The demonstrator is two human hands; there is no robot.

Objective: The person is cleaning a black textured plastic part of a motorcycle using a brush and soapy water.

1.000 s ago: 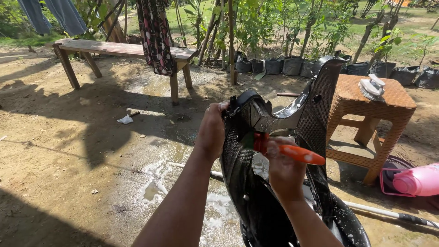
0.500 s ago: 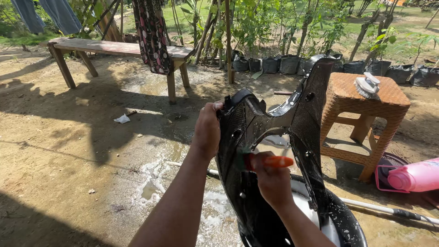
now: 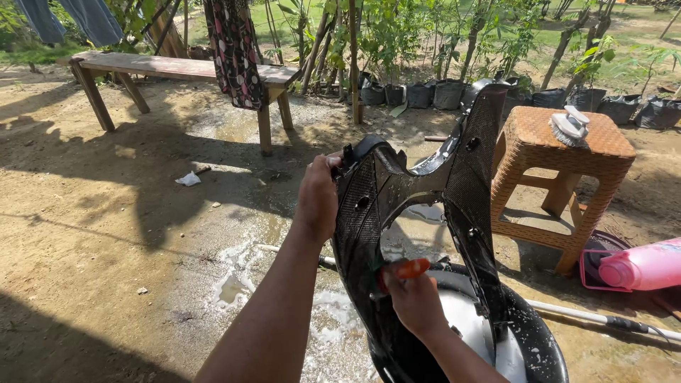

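— What's nearest?

— The right hand (image 3: 415, 301), its grip clamped on an orange-handled small brush (image 3: 397, 272), pressed against the lower left limb of a black textured plastic scooter body panel (image 3: 369, 234). The panel stands upright in a black round basin of soapy water (image 3: 543, 347).

— And the other hand?

— The left hand (image 3: 319, 195) has its grip closed over the panel's upper left edge, holding it steady.

— What is the ground like?

— Bare sandy dirt, wet and foamy around the basin, with a puddle (image 3: 234, 287) to the left and a white pipe (image 3: 589, 317) lying to the right.

— Further right?

— A pink plastic bottle (image 3: 642, 264) on its side, then a brown woven plastic stool (image 3: 567, 152) carrying a white scrubbing brush (image 3: 569, 126).

— And far off?

— A wooden table (image 3: 177, 67) at far left with a patterned dark cloth (image 3: 234, 50) hanging by it, a row of black planting bags (image 3: 418, 93) with saplings, and sunlit grass behind.
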